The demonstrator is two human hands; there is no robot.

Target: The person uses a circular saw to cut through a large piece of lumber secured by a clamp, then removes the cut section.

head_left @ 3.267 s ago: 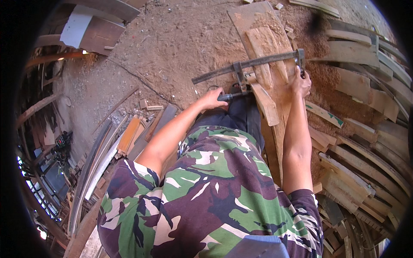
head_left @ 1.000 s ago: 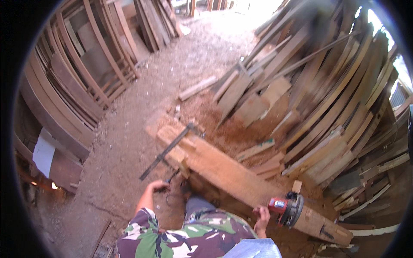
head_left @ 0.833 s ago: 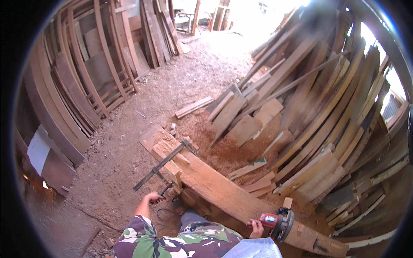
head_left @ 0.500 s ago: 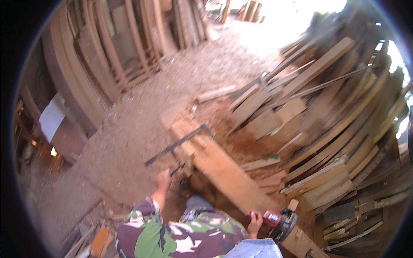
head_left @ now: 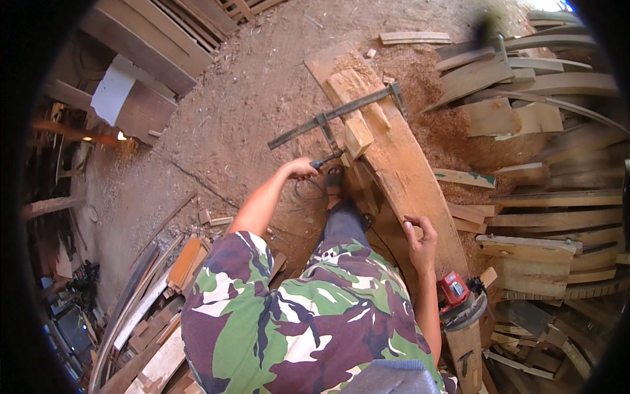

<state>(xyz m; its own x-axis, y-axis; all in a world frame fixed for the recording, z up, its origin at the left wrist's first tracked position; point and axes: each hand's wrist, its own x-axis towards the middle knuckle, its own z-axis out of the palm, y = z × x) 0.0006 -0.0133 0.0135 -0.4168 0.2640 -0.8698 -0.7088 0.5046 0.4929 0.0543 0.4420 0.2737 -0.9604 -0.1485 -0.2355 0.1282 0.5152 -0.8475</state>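
Wood makes the desk (head_left: 410,177), a long thick plank carrying a sawdust-strewn board (head_left: 351,82) with a smaller block (head_left: 359,136) at its near side. Across them runs a dark metal bar clamp (head_left: 328,120), one end by the desk's right edge, its screw handle (head_left: 317,163) sticking out to the left. The left hand (head_left: 302,168) is wrapped around that handle, most of its fingers out of sight. Beside the desk's edge the right hand (head_left: 423,241) is half-open, fingers bent — whether the fingertips touch the wood, I cannot tell. Just past the right forearm, a red power tool (head_left: 454,289) with a round black base rests on the desk, its underside hidden. Grey fabric (head_left: 394,377), cut off below, covers part of the camouflage shirt (head_left: 295,308). Timber (head_left: 528,246) on the right blurs toward the rim — and the dark smudge (head_left: 485,29) above is unreadable.
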